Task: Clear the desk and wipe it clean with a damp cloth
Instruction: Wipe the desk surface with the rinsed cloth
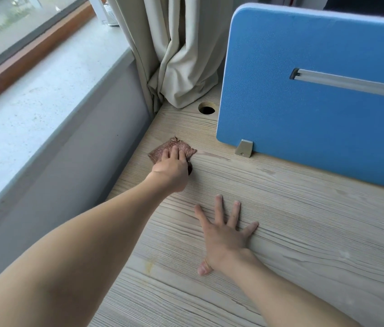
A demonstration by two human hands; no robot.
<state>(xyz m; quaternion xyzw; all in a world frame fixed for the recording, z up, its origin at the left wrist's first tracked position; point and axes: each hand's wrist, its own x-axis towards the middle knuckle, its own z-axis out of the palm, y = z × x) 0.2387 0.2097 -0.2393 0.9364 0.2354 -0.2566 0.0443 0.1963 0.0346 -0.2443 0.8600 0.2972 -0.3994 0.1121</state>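
We see a blue divider panel (304, 79) along the far edge of the table (292, 232), a beige curtain (181, 55) at its far-left corner.

The left grip (172, 166) is pressing a brown cloth (171, 143) flat onto the bench (304, 232) near the blue partition (316, 90). The right grip (224, 237) is resting flat on the bench, fingers spread.

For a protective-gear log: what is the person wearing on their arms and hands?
Nothing visible. The left hand and right hand are bare, with no gloves, rings or watch. The left forearm and right forearm are uncovered, with no sleeve in view.
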